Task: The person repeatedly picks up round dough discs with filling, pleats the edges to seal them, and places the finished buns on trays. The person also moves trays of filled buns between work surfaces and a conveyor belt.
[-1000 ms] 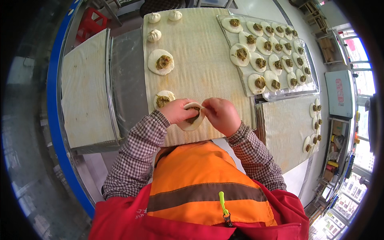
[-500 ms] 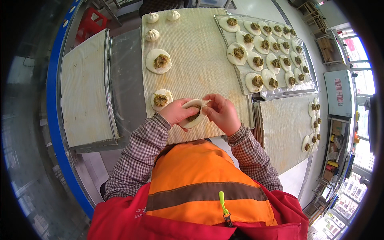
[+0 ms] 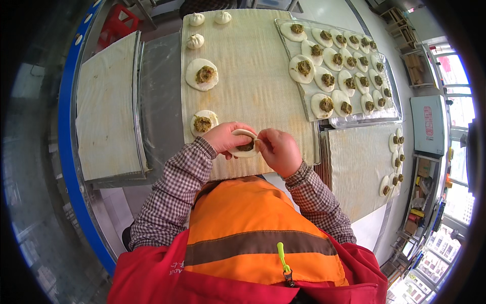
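A round dough wrapper (image 3: 244, 152) with brown filling rests in my left hand (image 3: 226, 138), the thumb lying over its filling. My right hand (image 3: 279, 151) pinches the wrapper's right edge between thumb and fingers. Both hands are over the near part of a cloth-covered board (image 3: 258, 76). Just left of my left hand, a flat wrapper with filling (image 3: 204, 124) lies on the cloth, and another filled wrapper (image 3: 202, 75) is farther up. Beyond them sit three closed, pleated buns, among them one bun (image 3: 195, 41) nearest to me.
At the right, a tray (image 3: 302, 96) carries many open wrappers topped with filling. Below it, a stacked cloth-covered board (image 3: 349, 167) has several more along its right edge. Another cloth-covered board (image 3: 109, 111) lies left, beside a grey surface (image 3: 161, 101). A red stool (image 3: 119, 25) stands far left.
My right hand has closed in toward the wrapper's edge, its raised fingers now curled down. The wrapper's rim stands less stretched to the right. My left hand still cradles it.
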A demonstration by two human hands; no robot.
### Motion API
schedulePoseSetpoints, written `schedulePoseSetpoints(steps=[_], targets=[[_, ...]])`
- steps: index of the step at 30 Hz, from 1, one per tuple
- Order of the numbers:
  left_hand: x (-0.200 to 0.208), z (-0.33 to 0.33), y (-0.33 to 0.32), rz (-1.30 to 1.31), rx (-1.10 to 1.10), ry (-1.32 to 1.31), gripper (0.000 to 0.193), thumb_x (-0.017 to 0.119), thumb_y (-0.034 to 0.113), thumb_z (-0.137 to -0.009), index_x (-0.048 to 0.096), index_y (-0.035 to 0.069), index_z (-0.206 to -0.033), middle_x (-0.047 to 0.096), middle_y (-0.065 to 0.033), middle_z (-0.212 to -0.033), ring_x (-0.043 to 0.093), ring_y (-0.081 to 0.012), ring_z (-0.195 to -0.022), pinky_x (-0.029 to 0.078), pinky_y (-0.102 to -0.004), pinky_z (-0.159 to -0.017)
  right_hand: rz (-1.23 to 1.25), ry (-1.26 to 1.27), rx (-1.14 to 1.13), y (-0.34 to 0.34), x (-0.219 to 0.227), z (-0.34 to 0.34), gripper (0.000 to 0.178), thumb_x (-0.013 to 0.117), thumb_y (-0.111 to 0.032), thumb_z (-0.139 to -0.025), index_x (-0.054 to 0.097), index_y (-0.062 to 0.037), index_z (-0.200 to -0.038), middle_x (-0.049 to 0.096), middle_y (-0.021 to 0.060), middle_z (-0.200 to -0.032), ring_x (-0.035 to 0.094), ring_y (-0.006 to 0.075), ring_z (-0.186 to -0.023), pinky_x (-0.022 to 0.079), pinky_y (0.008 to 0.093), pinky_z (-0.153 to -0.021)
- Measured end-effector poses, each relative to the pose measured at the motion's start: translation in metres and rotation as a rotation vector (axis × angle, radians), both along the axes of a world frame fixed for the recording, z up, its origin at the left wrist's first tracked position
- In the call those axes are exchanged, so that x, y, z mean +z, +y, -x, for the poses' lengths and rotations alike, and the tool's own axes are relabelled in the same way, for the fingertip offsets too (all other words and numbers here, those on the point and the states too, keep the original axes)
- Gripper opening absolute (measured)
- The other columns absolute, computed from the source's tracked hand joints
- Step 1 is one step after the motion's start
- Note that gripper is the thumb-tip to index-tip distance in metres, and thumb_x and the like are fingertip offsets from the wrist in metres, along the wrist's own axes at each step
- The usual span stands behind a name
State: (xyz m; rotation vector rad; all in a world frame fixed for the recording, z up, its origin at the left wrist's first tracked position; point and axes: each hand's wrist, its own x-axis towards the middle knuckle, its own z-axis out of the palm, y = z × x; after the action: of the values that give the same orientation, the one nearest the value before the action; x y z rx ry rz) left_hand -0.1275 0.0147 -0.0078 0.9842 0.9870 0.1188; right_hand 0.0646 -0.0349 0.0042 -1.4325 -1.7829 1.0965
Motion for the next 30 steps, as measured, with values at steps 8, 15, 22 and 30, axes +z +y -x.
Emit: schedulePoseSetpoints(steps=[8,15,22,30], targets=[[0.005,-0.005,0.006,-0.171,-0.259,0.219,0.036,0.061,0.023,-0.083,0.062,0.007,-0.115,0.062,-0.0021,-0.077,0.054,-0.0081,-0.056,0.045,-0.0228,-0.048,-0.266,-0.130,0.141,0.000,0.003,0.001,0.009,0.064,-0.005,-0.081,0.060,-0.0004,-0.087,0.062,0.0160,-0.075,0.061,0.0335,-0.066,0.049,0.0385,-0.058],[0.010,-0.006,0.014,-0.116,-0.349,0.042,0.035,0.059,0.018,-0.084,0.058,0.008,-0.118,0.062,-0.0010,-0.076,0.055,-0.0082,-0.059,0.042,-0.0219,-0.048,-0.141,-0.094,0.018,-0.006,-0.003,-0.003,0.011,0.065,-0.005,-0.080,0.061,0.0004,-0.088,0.062,0.0150,-0.074,0.061,0.0311,-0.065,0.050,0.0372,-0.058],[0.007,-0.007,-0.006,0.042,0.133,0.018,0.034,0.058,0.022,-0.091,0.055,0.007,-0.121,0.064,-0.0041,-0.086,0.059,-0.0104,-0.058,0.049,-0.0229,-0.047,0.266,0.306,-0.178,-0.006,-0.006,-0.001,0.015,0.068,-0.010,-0.080,0.061,0.0002,-0.088,0.061,0.0129,-0.071,0.060,0.0250,-0.060,0.048,0.0338,-0.056],[0.007,-0.010,0.012,-0.024,-0.325,0.118,0.033,0.054,0.019,-0.090,0.054,0.005,-0.120,0.063,-0.0054,-0.086,0.060,-0.0110,-0.063,0.052,-0.0251,-0.050,0.042,0.032,-0.065,-0.008,0.001,-0.001,0.014,0.065,-0.012,-0.082,0.062,-0.0004,-0.089,0.062,0.0141,-0.075,0.060,0.0299,-0.065,0.049,0.0372,-0.058]])
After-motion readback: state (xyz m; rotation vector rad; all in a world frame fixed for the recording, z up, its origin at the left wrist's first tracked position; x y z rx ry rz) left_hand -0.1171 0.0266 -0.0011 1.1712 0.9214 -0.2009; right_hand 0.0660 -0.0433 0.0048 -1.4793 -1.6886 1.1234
